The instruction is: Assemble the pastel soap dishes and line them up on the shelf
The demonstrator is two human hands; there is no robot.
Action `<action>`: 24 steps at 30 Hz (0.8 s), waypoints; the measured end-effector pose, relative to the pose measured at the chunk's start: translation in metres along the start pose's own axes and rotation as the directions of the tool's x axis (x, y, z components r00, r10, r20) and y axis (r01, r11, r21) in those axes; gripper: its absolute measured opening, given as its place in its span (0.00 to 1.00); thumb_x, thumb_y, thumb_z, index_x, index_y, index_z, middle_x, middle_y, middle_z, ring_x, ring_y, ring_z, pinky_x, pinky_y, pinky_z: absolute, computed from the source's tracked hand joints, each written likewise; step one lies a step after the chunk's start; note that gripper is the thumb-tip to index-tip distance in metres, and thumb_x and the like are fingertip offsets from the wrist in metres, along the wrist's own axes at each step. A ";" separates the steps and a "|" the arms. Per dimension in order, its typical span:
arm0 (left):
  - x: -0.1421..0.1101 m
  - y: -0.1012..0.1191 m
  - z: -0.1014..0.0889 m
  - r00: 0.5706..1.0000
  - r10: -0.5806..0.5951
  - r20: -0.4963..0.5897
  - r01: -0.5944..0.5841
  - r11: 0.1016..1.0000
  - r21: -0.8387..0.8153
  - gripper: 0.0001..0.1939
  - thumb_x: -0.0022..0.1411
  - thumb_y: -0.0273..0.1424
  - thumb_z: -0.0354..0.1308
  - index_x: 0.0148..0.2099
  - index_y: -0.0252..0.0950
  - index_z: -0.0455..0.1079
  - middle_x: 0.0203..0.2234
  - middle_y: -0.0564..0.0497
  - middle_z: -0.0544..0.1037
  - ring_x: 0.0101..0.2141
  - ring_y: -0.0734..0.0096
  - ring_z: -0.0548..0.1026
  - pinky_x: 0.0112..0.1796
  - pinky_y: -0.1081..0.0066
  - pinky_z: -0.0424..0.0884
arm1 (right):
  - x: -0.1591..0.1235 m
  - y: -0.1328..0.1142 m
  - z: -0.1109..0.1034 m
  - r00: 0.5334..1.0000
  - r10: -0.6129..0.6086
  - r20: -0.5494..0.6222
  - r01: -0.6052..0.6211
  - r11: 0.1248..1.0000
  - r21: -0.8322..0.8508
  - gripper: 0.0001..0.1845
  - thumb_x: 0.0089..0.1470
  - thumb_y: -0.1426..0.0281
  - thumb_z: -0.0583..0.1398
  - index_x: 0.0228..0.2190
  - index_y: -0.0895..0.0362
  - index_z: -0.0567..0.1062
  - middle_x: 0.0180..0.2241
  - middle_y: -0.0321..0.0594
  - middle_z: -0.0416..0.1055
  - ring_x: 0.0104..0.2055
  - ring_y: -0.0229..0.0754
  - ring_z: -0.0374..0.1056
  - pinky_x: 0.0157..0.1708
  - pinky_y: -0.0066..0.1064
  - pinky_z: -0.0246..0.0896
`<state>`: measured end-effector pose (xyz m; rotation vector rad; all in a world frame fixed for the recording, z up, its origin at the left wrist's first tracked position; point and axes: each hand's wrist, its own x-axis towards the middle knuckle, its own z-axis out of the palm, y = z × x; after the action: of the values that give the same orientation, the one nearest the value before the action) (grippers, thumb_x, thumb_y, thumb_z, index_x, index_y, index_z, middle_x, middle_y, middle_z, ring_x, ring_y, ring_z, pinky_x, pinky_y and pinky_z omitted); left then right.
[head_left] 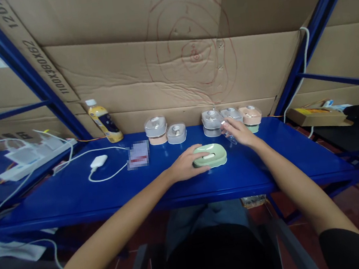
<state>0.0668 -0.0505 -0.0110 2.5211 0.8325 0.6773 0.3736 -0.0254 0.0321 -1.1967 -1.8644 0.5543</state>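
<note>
A light green oval box (219, 151) sits on the blue table in front of me, its top uncovered and a small white piece (208, 156) inside. My left hand (187, 164) grips its left end, fingers along the far and near sides. To the right and slightly farther back, my right hand (238, 131) pinches a clear plastic lid (231, 138), held tilted. Part of that lid is hidden by the fingers. Close behind the right hand stand lidded boxes: a grey stack (211, 124), another grey box (230, 113) and a peach-and-green stack (251, 115).
Left of centre are a peach-and-grey stack (156, 130) and a single grey box (176, 133). A phone-like item (138, 154), a white charger (99, 161) with cables and a yellow drink bottle (104, 121) lie farther left. Cardboard (110, 69) walls off the back.
</note>
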 end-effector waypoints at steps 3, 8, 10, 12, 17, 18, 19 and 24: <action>-0.002 -0.004 0.001 1.000 0.028 -0.001 -0.028 0.999 0.018 0.25 0.71 0.45 0.66 0.65 0.45 0.80 0.73 0.40 0.66 0.74 0.41 0.64 0.73 0.43 0.61 | 0.001 0.004 0.001 0.999 0.035 -0.005 -0.035 0.999 -0.012 0.32 0.68 0.41 0.56 0.58 0.53 0.76 0.47 0.49 0.82 0.48 0.56 0.81 0.45 0.49 0.81; -0.005 -0.007 -0.006 0.999 0.054 0.000 -0.054 0.997 0.056 0.23 0.75 0.45 0.59 0.64 0.42 0.81 0.74 0.41 0.65 0.74 0.44 0.63 0.74 0.46 0.59 | 0.000 0.004 0.011 1.000 0.004 0.002 -0.004 0.999 -0.045 0.38 0.66 0.37 0.56 0.58 0.54 0.76 0.46 0.49 0.82 0.47 0.56 0.79 0.46 0.49 0.79; -0.005 -0.009 -0.010 0.999 0.042 -0.015 -0.041 0.997 0.072 0.24 0.76 0.46 0.57 0.62 0.40 0.82 0.74 0.39 0.64 0.74 0.44 0.64 0.74 0.47 0.59 | 0.000 0.003 0.011 1.000 0.003 0.007 -0.003 0.998 -0.061 0.39 0.65 0.36 0.56 0.58 0.54 0.76 0.49 0.50 0.81 0.48 0.56 0.78 0.47 0.50 0.78; -0.004 -0.014 -0.016 0.998 0.023 -0.058 -0.019 0.997 0.077 0.25 0.76 0.48 0.55 0.61 0.37 0.82 0.73 0.37 0.65 0.72 0.44 0.66 0.73 0.46 0.61 | 0.000 0.002 0.008 1.000 0.014 0.022 -0.012 0.996 -0.084 0.39 0.65 0.36 0.57 0.57 0.55 0.77 0.50 0.51 0.82 0.48 0.56 0.78 0.47 0.50 0.78; -0.001 -0.038 -0.033 0.976 -0.077 -0.206 0.094 0.993 0.073 0.28 0.75 0.51 0.51 0.54 0.36 0.82 0.63 0.35 0.75 0.69 0.44 0.70 0.70 0.45 0.65 | 0.000 0.002 0.001 0.994 0.062 0.093 -0.047 0.987 -0.154 0.38 0.66 0.35 0.55 0.52 0.54 0.80 0.47 0.51 0.82 0.44 0.54 0.78 0.46 0.47 0.76; -0.001 -0.042 -0.036 0.971 -0.105 -0.213 0.125 0.989 0.080 0.28 0.75 0.51 0.51 0.52 0.35 0.83 0.61 0.36 0.76 0.68 0.43 0.71 0.70 0.45 0.66 | 0.000 0.003 0.001 0.991 0.075 0.111 -0.056 0.984 -0.170 0.39 0.66 0.35 0.55 0.52 0.55 0.81 0.46 0.51 0.82 0.43 0.54 0.78 0.45 0.47 0.75; -0.001 -0.046 -0.037 0.969 -0.132 -0.211 0.153 0.984 0.089 0.29 0.75 0.52 0.50 0.51 0.35 0.82 0.59 0.36 0.76 0.68 0.43 0.71 0.69 0.44 0.67 | 0.000 0.003 0.001 0.988 0.089 0.127 -0.064 0.980 -0.186 0.40 0.66 0.34 0.55 0.52 0.55 0.81 0.44 0.51 0.82 0.42 0.54 0.78 0.45 0.47 0.75; -0.002 -0.044 -0.038 0.974 -0.147 -0.173 0.168 0.980 0.109 0.29 0.75 0.53 0.50 0.51 0.36 0.81 0.56 0.38 0.77 0.66 0.43 0.72 0.68 0.42 0.67 | 0.001 0.004 0.001 0.984 0.106 0.142 -0.070 0.970 -0.235 0.41 0.66 0.34 0.55 0.53 0.56 0.82 0.39 0.50 0.82 0.41 0.54 0.79 0.45 0.48 0.74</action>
<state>0.0248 -0.0109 -0.0038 2.4970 1.1526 0.8110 0.3747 -0.0228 0.0285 -1.4283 -2.0568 0.5020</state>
